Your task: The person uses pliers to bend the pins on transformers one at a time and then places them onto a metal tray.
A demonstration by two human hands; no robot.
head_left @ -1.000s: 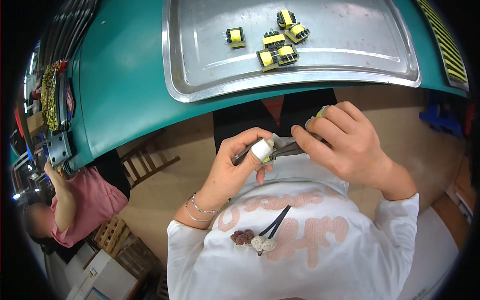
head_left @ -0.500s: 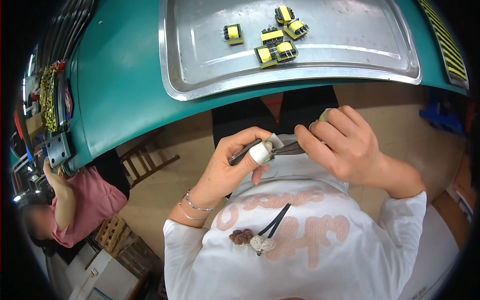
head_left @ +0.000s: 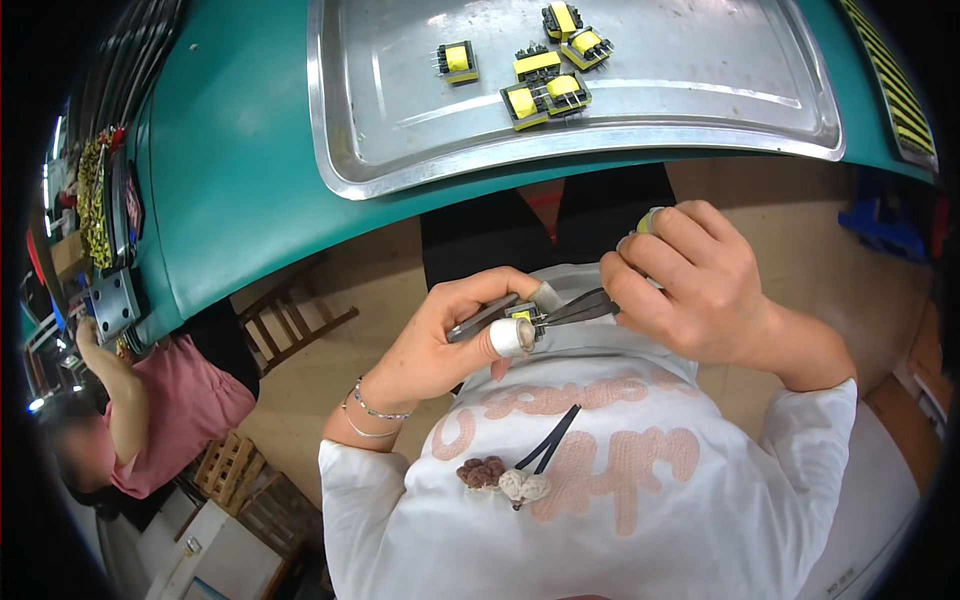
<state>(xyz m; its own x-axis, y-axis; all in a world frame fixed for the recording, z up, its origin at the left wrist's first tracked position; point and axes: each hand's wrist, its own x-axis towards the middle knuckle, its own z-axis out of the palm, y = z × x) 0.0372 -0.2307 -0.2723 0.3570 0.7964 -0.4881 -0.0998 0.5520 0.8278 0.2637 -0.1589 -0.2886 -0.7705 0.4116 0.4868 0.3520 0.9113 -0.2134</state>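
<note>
Closest to you is your white top [head_left: 620,500] with pink letters, and a little knitted charm [head_left: 505,480] hangs on it from a dark cord.

Just above that, your two hands meet in front of your chest. Your left hand [head_left: 450,335] is curled shut. It holds a small yellow and black part [head_left: 522,316] between the thumb and the first fingers. White tape covers your thumb tip [head_left: 508,338] and one fingertip [head_left: 546,296]. A grey tool handle [head_left: 480,318] also lies in this hand, under the fingers.

Your right hand [head_left: 690,285] is closed in a loose fist. It grips dark tweezers [head_left: 575,308], and their thin tips reach over to the small part and touch it. A bit of something yellow-green [head_left: 650,220] peeks out at the top of this fist, but you cannot tell what it is.

Below your hands is the tan floor, with your dark legs between.

Farther away is the green table [head_left: 230,200]. A shiny metal tray [head_left: 700,90] sits on it. On the tray lie five more yellow and black parts [head_left: 545,75]: four close together and one a little to the left.

Far off on your left, another person in a pink shirt [head_left: 175,410] sits at the table edge.
</note>
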